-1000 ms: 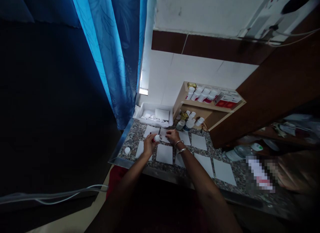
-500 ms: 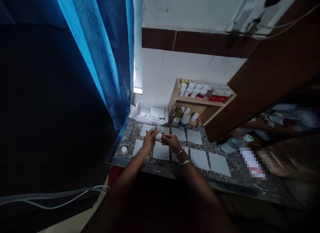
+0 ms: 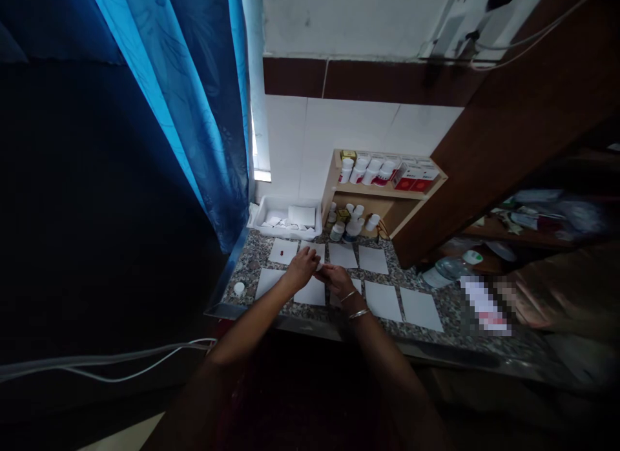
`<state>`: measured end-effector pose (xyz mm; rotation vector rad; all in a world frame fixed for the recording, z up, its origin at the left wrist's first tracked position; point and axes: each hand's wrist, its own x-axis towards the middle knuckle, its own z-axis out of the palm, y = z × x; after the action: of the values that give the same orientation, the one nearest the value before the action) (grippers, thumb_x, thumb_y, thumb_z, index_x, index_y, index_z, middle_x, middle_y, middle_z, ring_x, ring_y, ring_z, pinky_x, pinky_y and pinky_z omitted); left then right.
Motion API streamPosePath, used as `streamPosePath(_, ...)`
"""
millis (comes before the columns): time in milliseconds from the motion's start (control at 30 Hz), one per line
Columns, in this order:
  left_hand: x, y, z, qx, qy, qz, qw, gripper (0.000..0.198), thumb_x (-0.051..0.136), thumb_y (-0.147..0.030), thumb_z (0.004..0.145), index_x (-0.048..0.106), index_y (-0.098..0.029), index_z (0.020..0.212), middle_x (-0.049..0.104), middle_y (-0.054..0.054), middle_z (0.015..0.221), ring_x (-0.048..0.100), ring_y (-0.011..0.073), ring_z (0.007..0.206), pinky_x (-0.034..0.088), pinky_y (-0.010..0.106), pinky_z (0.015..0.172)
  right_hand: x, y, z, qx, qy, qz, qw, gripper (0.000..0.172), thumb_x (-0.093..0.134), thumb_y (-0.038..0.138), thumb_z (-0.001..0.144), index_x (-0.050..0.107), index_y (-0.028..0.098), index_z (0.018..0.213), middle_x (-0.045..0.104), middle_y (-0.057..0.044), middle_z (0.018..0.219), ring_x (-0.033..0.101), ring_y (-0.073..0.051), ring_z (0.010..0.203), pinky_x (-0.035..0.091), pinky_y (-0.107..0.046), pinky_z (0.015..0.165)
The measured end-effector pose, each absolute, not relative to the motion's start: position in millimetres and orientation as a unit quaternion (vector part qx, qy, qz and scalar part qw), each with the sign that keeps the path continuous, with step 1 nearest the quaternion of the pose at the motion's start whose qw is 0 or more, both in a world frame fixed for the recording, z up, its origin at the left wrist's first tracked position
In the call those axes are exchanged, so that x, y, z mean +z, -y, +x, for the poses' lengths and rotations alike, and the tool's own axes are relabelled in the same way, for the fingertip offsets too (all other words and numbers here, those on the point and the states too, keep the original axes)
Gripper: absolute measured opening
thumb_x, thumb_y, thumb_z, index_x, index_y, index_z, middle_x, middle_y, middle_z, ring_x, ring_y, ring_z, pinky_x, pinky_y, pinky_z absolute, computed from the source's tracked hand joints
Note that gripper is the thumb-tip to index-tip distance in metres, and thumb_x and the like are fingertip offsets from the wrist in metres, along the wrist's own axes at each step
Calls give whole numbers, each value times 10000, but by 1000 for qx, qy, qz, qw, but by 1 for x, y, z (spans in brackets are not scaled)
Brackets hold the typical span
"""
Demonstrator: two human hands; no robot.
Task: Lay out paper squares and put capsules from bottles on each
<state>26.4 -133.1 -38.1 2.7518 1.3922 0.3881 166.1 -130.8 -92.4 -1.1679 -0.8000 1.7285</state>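
While the left hand [image 3: 301, 269] and right hand [image 3: 336, 280] pinch a small white bottle [image 3: 318, 266] between closely set fingertips, its mostly hidden long axis runs roughly crosswise, about equally near both hands. Nine white paper sheets [image 3: 382, 300] and one white cap [image 3: 239, 288] lie on the granite counter [image 3: 249, 260].

The left forearm [image 3: 247, 340] and right forearm [image 3: 382, 357] extend forward and converge at centre. The left hand [image 3: 301, 269] is held back-up, fingers curled downward. The right hand [image 3: 336, 280] is angled inward, its fingers directed toward the left hand and just beside it. The right wrist [image 3: 351, 305] carries two metal bangles [image 3: 358, 314].
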Motion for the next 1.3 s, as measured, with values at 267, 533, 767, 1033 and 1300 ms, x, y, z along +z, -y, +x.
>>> streamPosePath(267, -50, 138, 18, 155, -513, 840, 83, 360, 498, -112, 798, 528, -231, 1136, 510, 77, 1086, 433, 208, 1055, 431, 291, 806, -91, 131, 172, 711, 324, -467, 413, 109, 689, 261, 644, 636, 167, 659, 683, -23, 729, 648, -159, 736, 518, -291, 783)
streamPosePath(533, -71, 134, 16, 246, -559, 776, 160, 450, 528, -21, 731, 586, -268, 1103, 567, 22, 1010, 503, 168, 984, 421, 273, 837, -92, 132, 176, 716, 303, -476, 411, 117, 721, 167, 604, 660, 146, 702, 693, -41, 721, 656, -152, 696, 541, -254, 693)
streamPosePath(767, -80, 138, 18, 334, -567, 715, 238, 487, 656, -15, 629, 624, -235, 1062, 592, 23, 985, 571, 149, 835, 464, 265, 772, -84, 134, 177, 685, 301, -512, 422, 117, 708, 120, 594, 665, 137, 702, 690, -30, 637, 658, -137, 612, 544, -210, 588)
streamPosePath(1033, -83, 142, 25, 376, -586, 660, 282, 527, 737, -26, 553, 643, -250, 1021, 619, 8, 959, 594, 151, 829, 475, 305, 782, -65, 136, 172, 481, 521, -596, 379, 146, 614, 173, 651, 698, 145, 768, 675, -15, 570, 644, -161, 552, 530, -253, 554)
streamPosePath(1300, -81, 145, 27, 407, -592, 626, 303, 532, 757, -55, 543, 641, -238, 1029, 633, 19, 967, 594, 158, 848, 467, 303, 788, -57, 128, 179, 309, 660, -618, 296, 217, 544, 266, 739, 707, 178, 854, 711, -33, 728, 649, -164, 636, 495, -239, 612)
